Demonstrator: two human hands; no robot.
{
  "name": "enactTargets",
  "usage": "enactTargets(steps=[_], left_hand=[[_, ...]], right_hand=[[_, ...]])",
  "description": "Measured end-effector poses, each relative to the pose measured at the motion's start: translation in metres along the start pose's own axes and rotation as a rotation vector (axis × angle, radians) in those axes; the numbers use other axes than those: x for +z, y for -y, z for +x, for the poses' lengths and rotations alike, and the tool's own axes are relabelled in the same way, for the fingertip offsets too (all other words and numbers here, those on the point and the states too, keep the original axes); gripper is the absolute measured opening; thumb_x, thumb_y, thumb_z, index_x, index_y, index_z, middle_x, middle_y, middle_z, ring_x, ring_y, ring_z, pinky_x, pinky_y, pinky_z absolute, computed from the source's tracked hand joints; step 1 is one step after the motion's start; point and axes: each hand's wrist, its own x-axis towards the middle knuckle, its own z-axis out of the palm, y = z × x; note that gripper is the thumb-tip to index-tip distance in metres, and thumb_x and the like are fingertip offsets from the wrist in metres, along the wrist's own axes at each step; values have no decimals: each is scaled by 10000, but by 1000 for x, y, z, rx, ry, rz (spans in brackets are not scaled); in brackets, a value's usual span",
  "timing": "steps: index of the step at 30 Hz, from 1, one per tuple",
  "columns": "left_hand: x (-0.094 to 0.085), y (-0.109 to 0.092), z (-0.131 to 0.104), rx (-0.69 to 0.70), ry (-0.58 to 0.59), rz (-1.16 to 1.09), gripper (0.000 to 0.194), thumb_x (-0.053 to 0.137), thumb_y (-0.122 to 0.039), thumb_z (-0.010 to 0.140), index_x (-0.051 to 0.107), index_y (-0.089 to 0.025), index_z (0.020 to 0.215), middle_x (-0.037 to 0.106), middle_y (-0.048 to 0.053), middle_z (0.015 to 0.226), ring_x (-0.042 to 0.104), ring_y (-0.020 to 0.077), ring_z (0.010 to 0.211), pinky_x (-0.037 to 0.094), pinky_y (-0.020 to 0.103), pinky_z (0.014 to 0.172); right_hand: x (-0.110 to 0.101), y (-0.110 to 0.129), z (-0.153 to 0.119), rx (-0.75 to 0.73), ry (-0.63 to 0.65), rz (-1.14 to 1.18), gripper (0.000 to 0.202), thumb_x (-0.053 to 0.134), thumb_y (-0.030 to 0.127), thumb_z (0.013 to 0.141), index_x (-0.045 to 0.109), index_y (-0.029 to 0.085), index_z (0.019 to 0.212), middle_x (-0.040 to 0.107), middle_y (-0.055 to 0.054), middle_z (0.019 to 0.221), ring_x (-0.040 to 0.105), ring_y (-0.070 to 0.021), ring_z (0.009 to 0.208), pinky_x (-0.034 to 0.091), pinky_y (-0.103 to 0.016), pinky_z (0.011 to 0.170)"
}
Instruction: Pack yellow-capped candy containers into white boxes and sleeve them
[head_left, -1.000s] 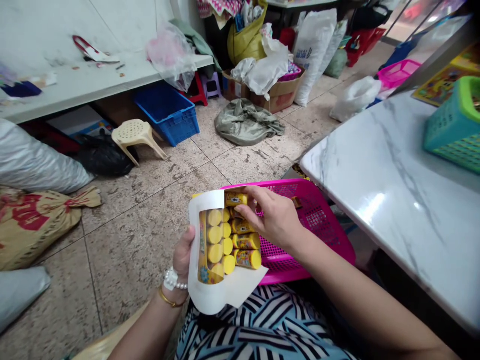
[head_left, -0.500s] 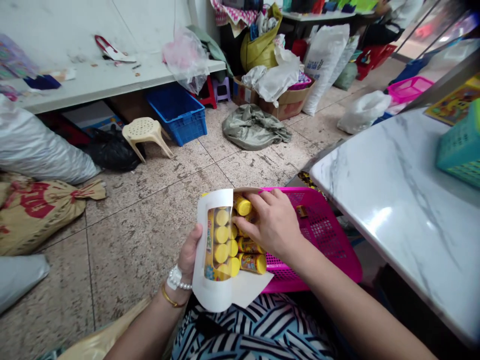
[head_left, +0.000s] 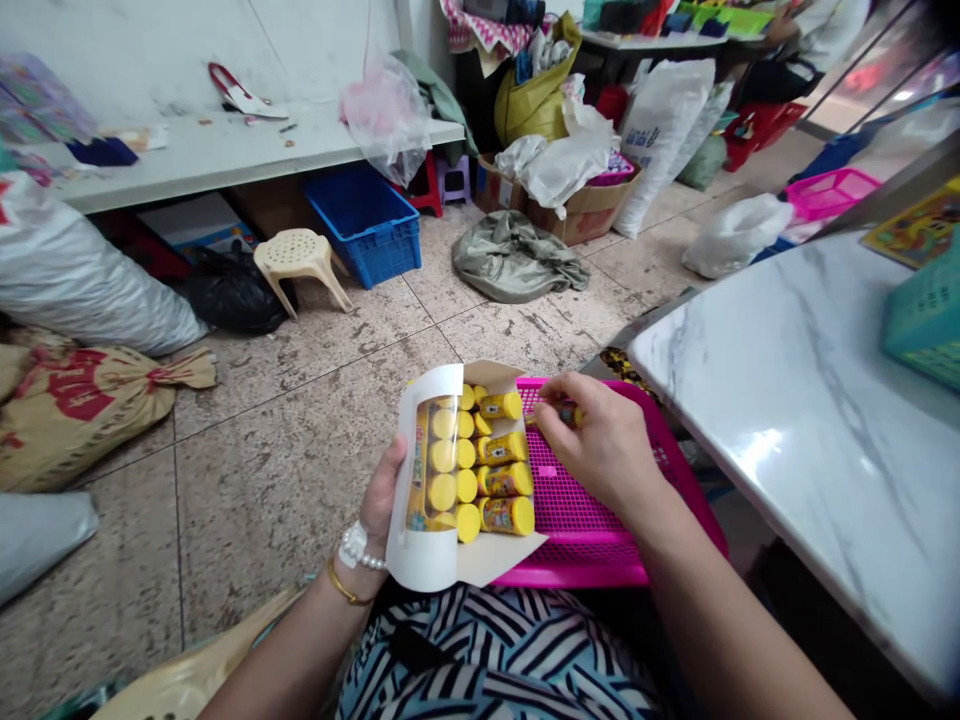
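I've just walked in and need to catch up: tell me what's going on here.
The person's left hand holds an open, windowed white cardboard box containing rows of small yellow-capped cylindrical tubs. The right hand is apart from the box, over a bright pink plastic mesh basket, at a small yellow-and-brown object; whether it grips that object is hard to tell.
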Motion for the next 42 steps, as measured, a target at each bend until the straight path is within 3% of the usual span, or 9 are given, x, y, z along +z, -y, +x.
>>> enactTargets(steps=[7,11,14,18,20,26,35,39,42], left_hand=[[3,1,1,-41,16,0,518,494,-563,952,651,-183,1267,752,111,1177,653,318,1204,450,522,1099],[4,-1,0,-46,-18,-3,524,511,-555,950,649,-162,1268,767,111,1129,669,310,1174,478,506,1074],[3,0,0,-31,-75,2,543,499,-555,956,616,-158,1309,760,116,1142,671,308,1167,493,511,1057],[2,2,0,-6,-29,3,526,529,-550,940,634,-168,1286,765,112,1125,690,311,1128,498,508,1047],[3,2,1,-25,-3,3,532,528,-552,939,625,-171,1296,756,115,1151,697,309,1114,498,505,1045],[5,2,2,-2,-104,-18,609,504,-555,948,505,-166,1417,737,124,1190,668,305,1166,486,500,1061],[10,1,1,-61,-160,-60,724,576,-545,922,408,-142,1499,705,154,1272,662,331,1182,484,524,1058],[15,-2,7,-55,-189,-69,699,497,-575,957,406,-153,1507,688,150,1306,658,318,1193,460,510,1087],[13,-1,8,-44,-198,-62,700,476,-583,965,406,-144,1507,685,159,1306,651,315,1205,456,491,1094]], right_hand=[[-20,11,-8,-148,199,238,318,522,100,794,591,200,1088,618,-82,1065,606,-201,978,498,-332,831],[-18,4,-2,-113,370,283,208,590,142,814,652,218,998,648,4,823,563,-133,664,461,-279,644],[-10,0,7,-72,276,249,179,612,170,834,697,218,984,679,16,754,550,-123,595,434,-270,587],[-7,5,8,-104,-27,250,228,633,206,873,687,212,1094,725,-37,982,592,-129,685,478,-278,633],[-8,9,4,-96,-75,292,239,652,216,869,666,210,1108,712,-43,1003,610,-135,729,500,-280,667],[1,7,7,-62,250,327,152,696,253,839,669,206,982,658,22,756,573,-118,622,465,-256,595],[19,5,13,-340,65,92,131,596,200,935,640,205,1059,719,-72,1083,677,-206,961,546,-346,832],[28,-4,20,-467,70,-31,152,587,196,949,664,175,1078,711,-105,1122,655,-241,1032,554,-380,875],[32,-7,28,-513,127,-132,188,604,186,920,678,157,1090,689,-126,1101,649,-252,968,568,-371,780]])
